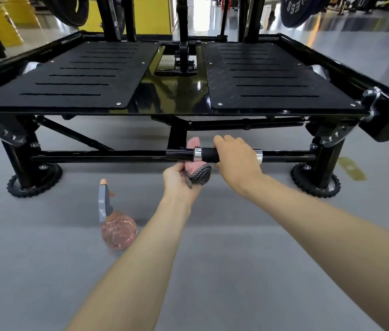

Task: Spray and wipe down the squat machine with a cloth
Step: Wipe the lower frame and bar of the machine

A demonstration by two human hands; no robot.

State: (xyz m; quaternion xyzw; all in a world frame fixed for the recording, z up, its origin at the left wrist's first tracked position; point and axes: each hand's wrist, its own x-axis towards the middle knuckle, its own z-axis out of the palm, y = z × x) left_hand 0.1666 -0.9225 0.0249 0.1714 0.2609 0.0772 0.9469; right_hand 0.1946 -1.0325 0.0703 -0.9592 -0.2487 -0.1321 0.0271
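Right hand grasps the handle, left hand clutches the cloth beneath it; advise wrapping cloth fully round, wiping along it.

The grey floor under me carries my pink spray bottle, standing on its base, and beyond it the squat machine on round toothed feet. A yellow mark lies at the right.

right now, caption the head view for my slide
Left hand holds a cloth against the squat machine's handle, right hand grips it, spray bottle on floor.
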